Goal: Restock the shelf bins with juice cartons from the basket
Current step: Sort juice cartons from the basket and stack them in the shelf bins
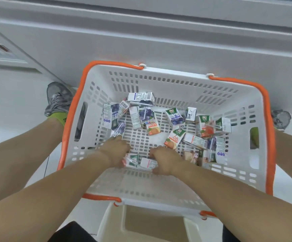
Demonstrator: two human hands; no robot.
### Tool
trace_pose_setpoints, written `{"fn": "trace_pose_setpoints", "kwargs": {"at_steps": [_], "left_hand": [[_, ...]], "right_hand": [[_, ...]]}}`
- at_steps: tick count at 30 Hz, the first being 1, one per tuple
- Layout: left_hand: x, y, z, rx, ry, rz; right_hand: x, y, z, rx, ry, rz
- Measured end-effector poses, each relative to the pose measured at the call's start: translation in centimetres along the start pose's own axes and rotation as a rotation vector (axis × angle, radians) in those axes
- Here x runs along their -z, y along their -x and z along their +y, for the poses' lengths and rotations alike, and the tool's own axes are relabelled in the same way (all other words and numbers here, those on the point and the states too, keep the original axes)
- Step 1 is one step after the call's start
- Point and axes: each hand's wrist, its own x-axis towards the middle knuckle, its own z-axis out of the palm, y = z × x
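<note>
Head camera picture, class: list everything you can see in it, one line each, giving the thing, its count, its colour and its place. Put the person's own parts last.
basket: one, white with orange handles, centre, on the pale floor
juice cartons: about twenty, loose; purple grape, orange and red fruit prints, on the basket floor
stool: one, cream, bottom centre below the basket
shelf unit: one, pale grey, across the top
shoes: two, grey, either side of the basket
socks: two, lime green, at the ankles
left hand: one, inside the basket, on cartons at the near wall
right hand: one, inside the basket, beside the left, on the same cartons
</note>
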Motion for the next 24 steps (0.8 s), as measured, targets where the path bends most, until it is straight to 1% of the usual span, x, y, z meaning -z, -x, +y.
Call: {"fn": "trace_pose_setpoints", "kwargs": {"at_steps": [2,4,6,8,10,14,16,17,20,24], "left_hand": [[-0.3,0.2,0.0,-0.007,-0.003,0.041],[-0.2,0.3,0.0,0.006,0.032,0.051],[0.0,0.6,0.1,0.040,0.108,0.055],[0.1,0.8,-0.2,0.120,0.242,0.036],[0.5,1.1,-0.5,0.187,0.491,-0.004],[2.7,2.8,-0.6,0.192,1.141,-0.169],[3.9,3.8,-0.4,0.166,1.471,-0.219],[4.6,4.3,-0.4,0.138,1.589,-0.240],[7.3,6.2,-0.6,0.009,1.764,-0.284],[12.6,9.9,-0.2,-0.236,1.953,-0.281]], "right_hand": [[0.0,0.0,0.6,-0.017,-0.084,-0.011],[0.3,0.2,1.4,-0.079,-0.237,0.003],[0.9,0.5,2.3,-0.168,-0.428,-0.006],[1.3,0.8,3.2,-0.245,-0.619,-0.054],[1.7,1.4,3.8,-0.293,-0.740,-0.096],[3.3,2.8,3.7,-0.300,-0.923,-0.163],[5.3,3.8,3.2,-0.270,-0.949,-0.178],[6.5,4.3,2.9,-0.250,-0.948,-0.176],[11.0,6.3,1.7,-0.199,-0.910,-0.152],[18.8,10.9,-0.6,-0.097,-0.757,-0.136]]}}
